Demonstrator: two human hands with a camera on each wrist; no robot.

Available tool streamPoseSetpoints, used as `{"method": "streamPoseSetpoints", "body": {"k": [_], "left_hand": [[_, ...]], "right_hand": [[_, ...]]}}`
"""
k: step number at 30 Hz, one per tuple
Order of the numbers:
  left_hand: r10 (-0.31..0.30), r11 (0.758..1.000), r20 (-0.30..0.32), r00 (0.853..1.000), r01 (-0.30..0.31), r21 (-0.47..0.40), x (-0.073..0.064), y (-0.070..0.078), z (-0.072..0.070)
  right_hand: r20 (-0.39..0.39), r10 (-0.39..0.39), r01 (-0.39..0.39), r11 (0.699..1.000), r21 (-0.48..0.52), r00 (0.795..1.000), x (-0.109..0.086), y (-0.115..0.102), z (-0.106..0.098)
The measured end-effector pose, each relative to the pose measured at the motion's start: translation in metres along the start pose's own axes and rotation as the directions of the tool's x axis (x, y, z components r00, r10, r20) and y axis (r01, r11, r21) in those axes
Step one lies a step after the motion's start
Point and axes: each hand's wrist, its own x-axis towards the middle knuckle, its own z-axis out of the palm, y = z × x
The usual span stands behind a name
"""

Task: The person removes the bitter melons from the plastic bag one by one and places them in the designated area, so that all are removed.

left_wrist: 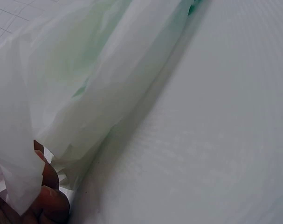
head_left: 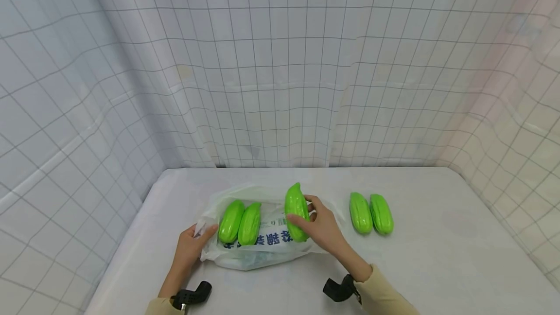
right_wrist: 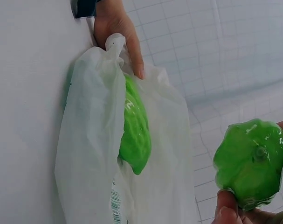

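Note:
My right hand holds a glossy, bright green ribbed gourd between thumb and fingers, over the right part of a white plastic bag. The held gourd shows its round, lobed end in the right wrist view. At the bag's left end, my left hand grips the crumpled plastic. In the left wrist view its fingers curl at the bag's edge. Two more gourds, a left one and a right one, lie side by side in the bag, above blue printed characters.
To the right of the bag, two similar gourds, one beside the other, lie on the white table. A white curtain with a dark grid hangs behind the table and along both sides.

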Motion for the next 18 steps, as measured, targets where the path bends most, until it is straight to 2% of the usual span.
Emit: {"method": "streamPoseSetpoints", "body": {"k": [11,18], "left_hand": [[-0.008,0.999,0.013,1.000,0.009,-0.033,0.003,-0.005,-0.001],[-0.013,1.000,0.011,1.000,0.013,-0.012,0.003,-0.004,-0.001]], "right_hand": [[-0.051,0.023,-0.022,1.000,0.020,0.998,0.000,0.006,-0.018],[-0.076,0.052,-0.050,0.998,0.032,0.996,-0.001,0.007,-0.027]]}}
